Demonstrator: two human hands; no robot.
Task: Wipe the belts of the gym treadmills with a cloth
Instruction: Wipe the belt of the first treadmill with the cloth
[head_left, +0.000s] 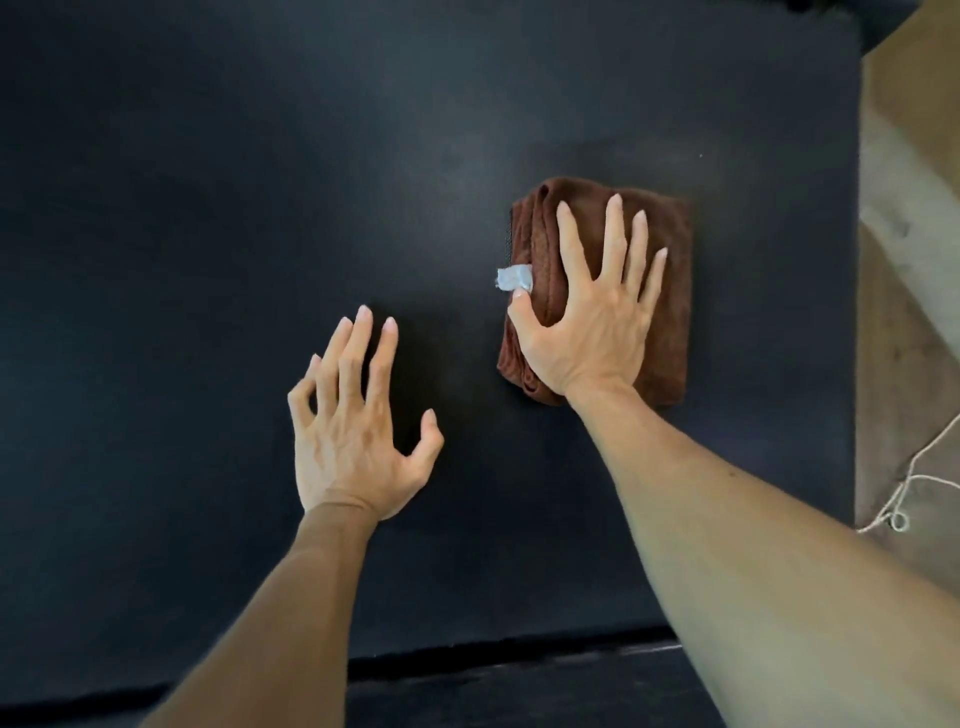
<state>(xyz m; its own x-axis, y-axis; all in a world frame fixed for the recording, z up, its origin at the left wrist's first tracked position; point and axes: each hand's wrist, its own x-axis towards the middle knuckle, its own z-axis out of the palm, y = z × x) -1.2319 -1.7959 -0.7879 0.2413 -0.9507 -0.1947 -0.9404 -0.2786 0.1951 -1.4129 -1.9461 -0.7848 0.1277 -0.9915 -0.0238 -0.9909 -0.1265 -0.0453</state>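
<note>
In the head view, a wide, matte black treadmill belt (208, 208) fills nearly the whole picture. A folded brown terry cloth (670, 312) lies flat on the belt in its right half, near the belt's right edge. A small pale grey-blue label (513, 279) sticks out from the cloth's left side.

The right hand (587, 322) lies palm down on the cloth, its fingers (613, 244) straight and spread wide across the fabric, pointing away from the person. Its thumb tip rests at the cloth's left edge, touching the label. The bare right forearm runs down to the lower right corner.

The left hand (353, 431) is over the bare belt to the left of the cloth and nearer the person, well apart from the cloth. Its fingers are loosely spread and slightly bent, thumb out to the side, holding nothing; whether the fingertips touch the belt cannot be told.

Along the right edge runs a strip of light wooden floor (909, 260), with a thin white cord (914, 483) lying looped on it. Along the bottom a darker black frame strip (467, 686) borders the belt.
</note>
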